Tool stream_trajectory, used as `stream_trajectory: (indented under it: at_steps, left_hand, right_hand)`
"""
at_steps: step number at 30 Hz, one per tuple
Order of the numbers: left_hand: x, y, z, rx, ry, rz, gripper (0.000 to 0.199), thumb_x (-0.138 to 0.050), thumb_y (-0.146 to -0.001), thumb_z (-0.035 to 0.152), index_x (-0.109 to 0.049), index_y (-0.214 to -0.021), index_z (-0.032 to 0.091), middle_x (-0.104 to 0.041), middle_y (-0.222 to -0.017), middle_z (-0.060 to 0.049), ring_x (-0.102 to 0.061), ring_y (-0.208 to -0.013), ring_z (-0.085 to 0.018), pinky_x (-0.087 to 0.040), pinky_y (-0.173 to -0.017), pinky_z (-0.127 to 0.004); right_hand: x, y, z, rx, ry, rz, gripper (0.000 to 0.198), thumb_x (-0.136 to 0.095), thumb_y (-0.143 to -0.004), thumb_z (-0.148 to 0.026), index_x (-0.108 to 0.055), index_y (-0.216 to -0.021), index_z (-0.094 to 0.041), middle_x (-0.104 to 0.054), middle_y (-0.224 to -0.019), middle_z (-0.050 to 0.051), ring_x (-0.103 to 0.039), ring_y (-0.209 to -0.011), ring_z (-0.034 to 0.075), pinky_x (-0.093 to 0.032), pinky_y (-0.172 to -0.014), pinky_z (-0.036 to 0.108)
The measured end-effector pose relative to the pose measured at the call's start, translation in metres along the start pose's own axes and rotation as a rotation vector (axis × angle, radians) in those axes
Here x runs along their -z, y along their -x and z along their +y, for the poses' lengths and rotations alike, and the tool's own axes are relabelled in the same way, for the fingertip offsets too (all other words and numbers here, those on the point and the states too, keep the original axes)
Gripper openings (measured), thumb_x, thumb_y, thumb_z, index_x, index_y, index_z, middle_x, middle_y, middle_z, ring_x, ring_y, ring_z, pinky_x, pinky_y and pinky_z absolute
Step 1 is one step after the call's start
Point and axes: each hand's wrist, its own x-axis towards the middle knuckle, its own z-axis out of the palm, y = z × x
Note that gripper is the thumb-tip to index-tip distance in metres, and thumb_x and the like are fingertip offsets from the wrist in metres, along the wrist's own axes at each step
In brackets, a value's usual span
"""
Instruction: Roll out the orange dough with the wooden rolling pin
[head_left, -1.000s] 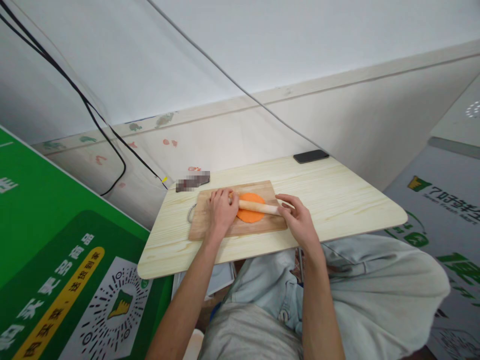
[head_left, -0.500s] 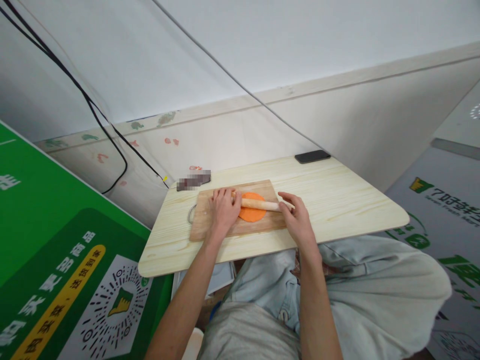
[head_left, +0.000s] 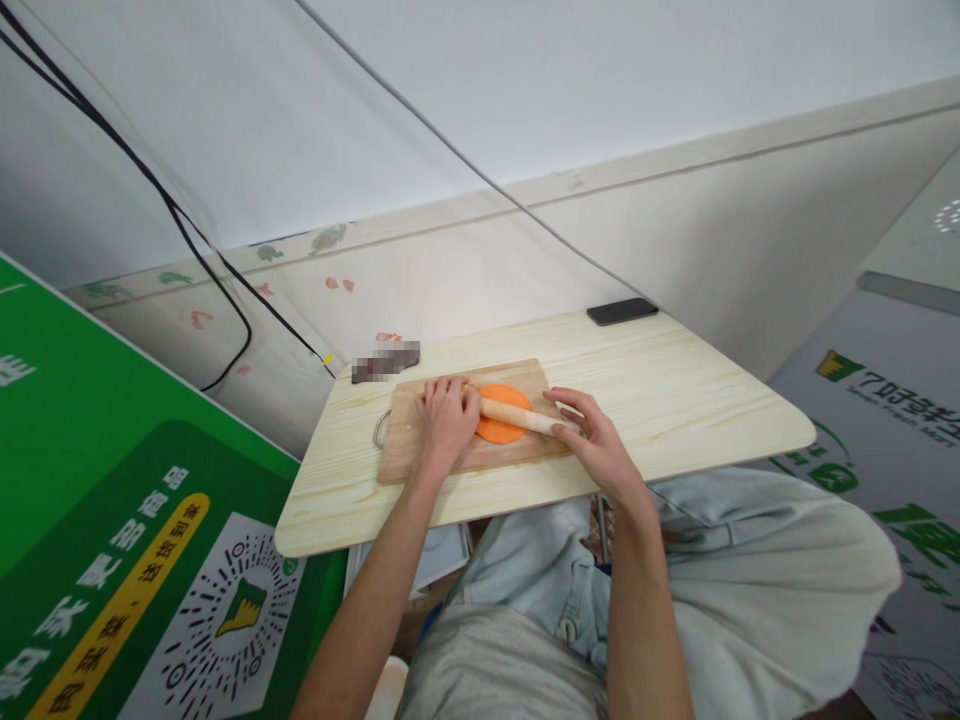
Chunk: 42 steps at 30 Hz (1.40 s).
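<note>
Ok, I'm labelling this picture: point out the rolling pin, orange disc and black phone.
Rolling pin [head_left: 517, 415], head view: middle of visible length.
Orange disc [head_left: 500, 432], head view: its nearer part.
Black phone [head_left: 622, 312], head view: middle of upper face.

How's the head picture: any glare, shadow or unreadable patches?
Head view: soft light, no strong glare on the table; wall shaded toward the right; dark object at the table's far left pixelated, details hidden; rolling pin and orange disc distinguishable.
</note>
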Motion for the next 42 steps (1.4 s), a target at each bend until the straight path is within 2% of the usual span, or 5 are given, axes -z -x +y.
stream_trajectory:
  at_steps: [17,23,33,37,42]
  left_hand:
    - [0.001,0.002,0.001,-0.020,-0.035,-0.020,0.034,-0.043,-0.115,0.041,-0.073,-0.122,0.026,-0.073,-0.135,-0.011,-0.058,-0.130,-0.033,-0.045,-0.110,-0.050]
    - [0.001,0.001,0.000,-0.026,-0.039,-0.016,0.034,-0.044,-0.115,0.041,-0.073,-0.124,0.024,-0.073,-0.134,-0.011,-0.058,-0.129,-0.034,-0.046,-0.109,-0.051]
    - [-0.002,0.000,-0.003,-0.093,-0.042,0.013,0.034,-0.044,-0.115,0.039,-0.073,-0.124,0.024,-0.073,-0.133,-0.011,-0.058,-0.127,-0.032,-0.047,-0.106,-0.047]
    - [-0.002,0.001,-0.002,-0.083,-0.067,-0.004,0.034,-0.044,-0.115,0.039,-0.074,-0.121,0.025,-0.075,-0.131,-0.011,-0.060,-0.126,-0.032,-0.047,-0.104,-0.048]
    - [-0.002,0.001,-0.001,-0.059,-0.067,0.007,0.033,-0.045,-0.115,0.039,-0.074,-0.116,0.024,-0.077,-0.130,-0.010,-0.061,-0.126,-0.031,-0.046,-0.104,-0.048]
  right_hand:
    - [-0.025,-0.010,0.010,0.030,0.267,0.366,0.036,-0.057,-0.100,-0.051,-0.075,-0.116,-0.024,-0.077,-0.119,0.014,-0.071,-0.110,0.031,-0.056,-0.105,0.052]
    - [-0.031,-0.015,0.006,-0.106,0.379,0.406,0.043,-0.051,-0.100,-0.056,-0.076,-0.112,-0.024,-0.077,-0.113,0.014,-0.069,-0.107,0.033,-0.053,-0.099,0.049]
    - [-0.026,-0.036,-0.019,-0.419,0.573,0.378,0.039,-0.058,-0.102,-0.054,-0.077,-0.121,-0.026,-0.079,-0.128,0.010,-0.071,-0.112,0.031,-0.049,-0.093,0.042]
    - [-0.020,-0.038,-0.012,-0.379,0.537,0.338,0.038,-0.059,-0.101,-0.052,-0.076,-0.122,-0.025,-0.080,-0.127,0.010,-0.072,-0.109,0.031,-0.051,-0.093,0.044]
    - [-0.015,-0.032,0.006,-0.210,0.436,0.301,0.042,-0.058,-0.097,-0.052,-0.076,-0.122,-0.023,-0.080,-0.119,0.012,-0.073,-0.102,0.030,-0.055,-0.095,0.046]
